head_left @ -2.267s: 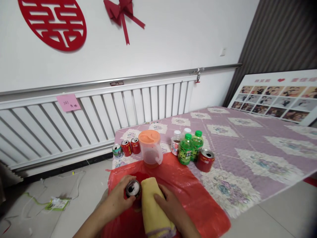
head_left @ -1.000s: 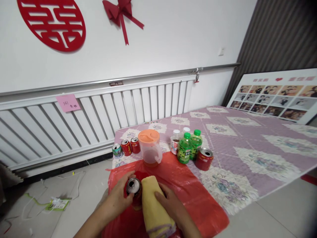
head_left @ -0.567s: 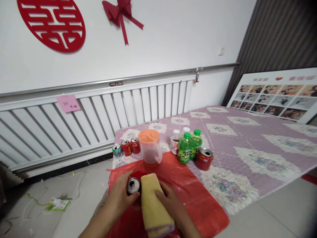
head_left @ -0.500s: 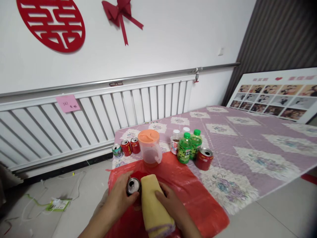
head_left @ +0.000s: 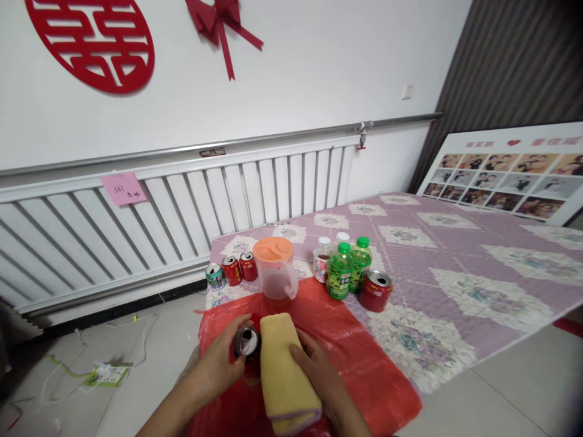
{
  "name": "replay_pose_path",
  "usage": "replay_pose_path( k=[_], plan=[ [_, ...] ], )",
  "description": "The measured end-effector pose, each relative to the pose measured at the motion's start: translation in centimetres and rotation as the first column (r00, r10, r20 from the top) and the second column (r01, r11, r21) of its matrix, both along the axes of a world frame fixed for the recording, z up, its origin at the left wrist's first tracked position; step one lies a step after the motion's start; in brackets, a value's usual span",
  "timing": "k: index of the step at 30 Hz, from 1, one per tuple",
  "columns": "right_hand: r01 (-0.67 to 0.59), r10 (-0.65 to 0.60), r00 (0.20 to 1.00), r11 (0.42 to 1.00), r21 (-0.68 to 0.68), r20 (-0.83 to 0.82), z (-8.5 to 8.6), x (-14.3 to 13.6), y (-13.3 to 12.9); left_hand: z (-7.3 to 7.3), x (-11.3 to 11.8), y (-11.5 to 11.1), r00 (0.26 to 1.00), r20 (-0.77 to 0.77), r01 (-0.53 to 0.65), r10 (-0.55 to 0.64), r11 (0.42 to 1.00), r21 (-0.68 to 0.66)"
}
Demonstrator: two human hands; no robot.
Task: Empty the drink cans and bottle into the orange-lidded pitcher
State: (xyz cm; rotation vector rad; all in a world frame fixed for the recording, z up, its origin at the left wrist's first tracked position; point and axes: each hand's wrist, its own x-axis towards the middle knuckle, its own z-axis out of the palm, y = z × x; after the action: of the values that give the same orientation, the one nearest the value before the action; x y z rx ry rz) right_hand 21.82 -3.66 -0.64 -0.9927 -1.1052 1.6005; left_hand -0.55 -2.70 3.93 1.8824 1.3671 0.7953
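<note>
My left hand (head_left: pixel 221 358) is wrapped round the side of an opened can (head_left: pixel 246 342), which stands upright near the front of the table. Against my right hand (head_left: pixel 315 362) lies a folded yellow cloth (head_left: pixel 286 370) with a purple edge, gripped between thumb and fingers. The can and the cloth are side by side over a red plastic sheet (head_left: pixel 359 364). Just behind them is a clear pitcher (head_left: pixel 274 282) with an orange lid and a little amber liquid at its bottom.
Three opened cans (head_left: pixel 231 271) stand left of the pitcher. To its right are green-capped bottles (head_left: pixel 340 273), white-capped bottles (head_left: pixel 321 261) and a wide red can (head_left: pixel 376 291). A photo board (head_left: pixel 505 173) leans at the far right; a radiator (head_left: pixel 182 212) runs behind the table.
The can in my left hand has turned a little, so its opening faces another way. The yellow cloth and my right hand have shifted slightly.
</note>
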Motion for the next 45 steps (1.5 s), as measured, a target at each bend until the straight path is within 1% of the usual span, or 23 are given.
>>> replay_pose_path(
  k=[1,3,8,10,12,15,18,22,25,28,30,33,36,39,42,45],
  plan=[
    [-0.003,0.003,1.000,1.000,-0.002,0.001,-0.1,0.0,0.0,0.0,0.0,0.0,1.000,0.007,0.003,-0.003,1.000,-0.005],
    [-0.005,0.005,0.998,1.000,-0.010,0.057,-0.2,0.0,0.1,0.0,-0.1,0.0,1.000,0.019,0.003,-0.003,1.000,-0.006],
    [0.014,-0.019,0.954,1.000,0.022,0.299,-0.3,0.2,0.3,-0.3,-0.3,-0.2,1.000,0.013,0.011,-0.011,1.000,0.002],
    [0.003,-0.015,0.939,0.999,0.035,0.344,-0.2,0.3,0.3,-0.4,-0.1,-0.2,1.000,0.000,-0.013,0.013,1.000,0.027],
    [0.002,-0.017,0.933,0.999,0.041,0.359,0.0,0.3,0.3,-0.6,0.2,-0.1,0.997,-0.014,-0.072,0.073,0.995,0.075],
    [0.022,-0.038,0.942,0.998,0.052,0.335,0.1,0.2,0.3,-1.0,0.6,0.2,0.983,-0.045,-0.170,0.180,0.971,0.170],
    [0.028,-0.037,0.969,0.999,0.040,0.243,0.2,0.2,0.2,-1.3,0.7,0.4,0.972,-0.082,-0.197,0.218,0.957,0.212],
    [0.001,-0.002,0.998,1.000,0.007,0.069,0.3,0.1,0.0,-1.2,0.5,0.2,0.981,-0.081,-0.156,0.175,0.967,0.202],
    [-0.025,0.025,1.000,1.000,0.017,-0.002,0.3,0.2,-0.2,-1.0,0.3,0.1,0.993,-0.041,-0.107,0.114,0.982,0.157],
    [-0.032,0.031,0.999,0.999,0.018,0.042,0.4,0.2,-0.2,-0.8,0.1,0.1,0.995,-0.020,-0.095,0.097,0.990,0.108],
    [-0.025,0.024,0.991,1.000,0.007,0.130,0.4,0.2,-0.1,-0.6,-0.1,0.2,0.996,-0.018,-0.083,0.084,0.994,0.073],
    [-0.003,-0.001,0.958,1.000,0.012,0.285,0.3,0.2,0.1,-0.1,-0.2,0.0,0.999,-0.007,-0.050,0.050,0.999,0.013],
    [0.009,-0.017,0.941,1.000,0.024,0.338,0.3,0.2,0.1,0.0,-0.3,-0.1,0.999,-0.007,-0.033,0.033,0.999,-0.002],
    [0.023,-0.034,0.961,0.999,0.043,0.276,0.2,0.2,0.1,-0.5,-0.1,0.0,0.997,-0.016,-0.080,0.082,0.994,0.074],
    [0.021,-0.025,0.989,0.999,0.030,0.147,0.3,0.1,0.0,-1.0,0.2,0.3,0.985,-0.041,-0.162,0.170,0.974,0.161],
    [0.001,-0.002,0.999,1.000,0.017,0.049,0.4,0.1,-0.1,-1.2,0.5,0.5,0.975,-0.087,-0.182,0.203,0.963,0.199]
  ],
)
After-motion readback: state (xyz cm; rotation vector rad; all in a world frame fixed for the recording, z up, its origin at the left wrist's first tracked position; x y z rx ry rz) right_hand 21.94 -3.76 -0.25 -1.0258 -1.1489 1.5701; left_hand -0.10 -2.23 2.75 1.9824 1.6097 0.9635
